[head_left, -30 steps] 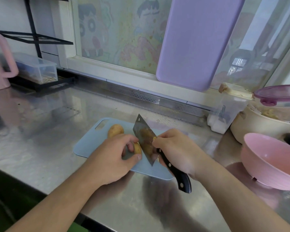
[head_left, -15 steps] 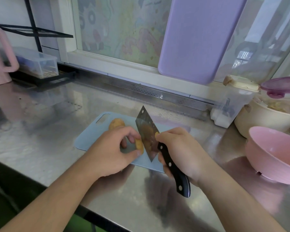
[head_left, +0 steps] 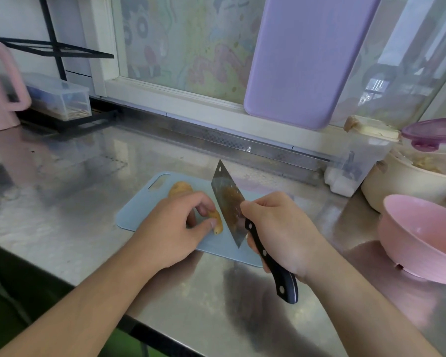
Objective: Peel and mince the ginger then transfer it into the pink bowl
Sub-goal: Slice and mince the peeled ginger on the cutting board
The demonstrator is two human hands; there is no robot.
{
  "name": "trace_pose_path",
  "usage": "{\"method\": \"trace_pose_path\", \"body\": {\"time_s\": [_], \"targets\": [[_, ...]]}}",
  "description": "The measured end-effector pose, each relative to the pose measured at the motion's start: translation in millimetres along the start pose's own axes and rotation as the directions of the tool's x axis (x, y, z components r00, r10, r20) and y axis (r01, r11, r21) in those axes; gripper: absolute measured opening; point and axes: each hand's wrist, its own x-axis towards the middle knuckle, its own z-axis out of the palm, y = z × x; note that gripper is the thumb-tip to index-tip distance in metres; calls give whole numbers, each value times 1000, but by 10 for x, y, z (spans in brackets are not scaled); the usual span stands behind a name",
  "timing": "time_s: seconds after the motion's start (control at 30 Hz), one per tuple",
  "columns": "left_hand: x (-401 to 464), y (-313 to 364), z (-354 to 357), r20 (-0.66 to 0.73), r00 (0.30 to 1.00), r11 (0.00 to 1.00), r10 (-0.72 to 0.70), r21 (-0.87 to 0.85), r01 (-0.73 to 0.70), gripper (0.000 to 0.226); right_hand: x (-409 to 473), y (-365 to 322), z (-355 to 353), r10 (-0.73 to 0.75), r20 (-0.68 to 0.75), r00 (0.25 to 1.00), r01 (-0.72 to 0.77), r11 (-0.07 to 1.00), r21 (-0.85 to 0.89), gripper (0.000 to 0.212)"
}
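While my left hand pinches the ginger on the blue cutting board, my right hand grips the cleaver by its black handle, blade tilted just beside the ginger; bare steel counter lies left of the board, the pink bowl well apart on the right, cut off by the frame; a second ginger piece sits half hidden behind my fingers; compared with a moment ago, the blade stands slightly more upright.

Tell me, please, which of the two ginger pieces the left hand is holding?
The nearer ginger piece, pinched by the left hand beside the cleaver; the farther ginger piece lies untouched.
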Motion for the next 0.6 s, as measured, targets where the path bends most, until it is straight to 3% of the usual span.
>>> {"method": "trace_pose_path", "body": {"time_s": [0.6], "targets": [[11,-19,24,-68,996,998,56,37,-53,12,-24,-61,62,19,4,1000,-18,995,-98,33]]}}
